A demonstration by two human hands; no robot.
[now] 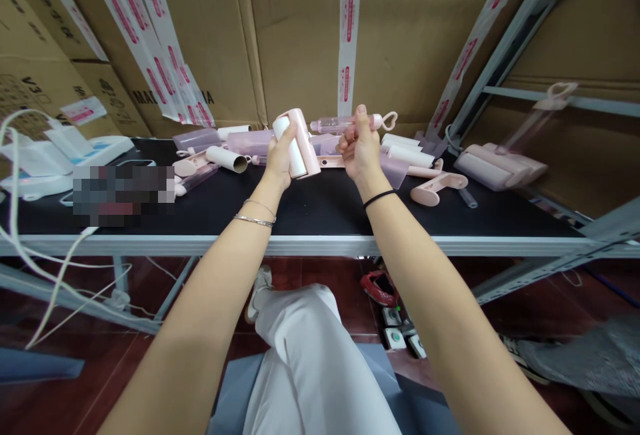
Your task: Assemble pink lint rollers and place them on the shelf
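My left hand (280,158) is closed around a lint roller head (301,148), a pink frame with a white roll in it. Held out level in my right hand (361,145) is a clear pink lint roller handle (330,125) with a heart-shaped loop at its right end. The two parts are apart, above a black shelf top (320,211). Behind my hands lie purple translucent covers (250,140). A pink roller frame (439,186) rests to the right, and a white paper roll (226,158) to the left.
Assembled lint rollers (505,165) stand at the shelf's right end. A white power strip (95,155) with chargers and cables sits at the left, beside a blurred-out item. Cardboard boxes (295,41) wall off the back. A metal post (525,28) rises at the right.
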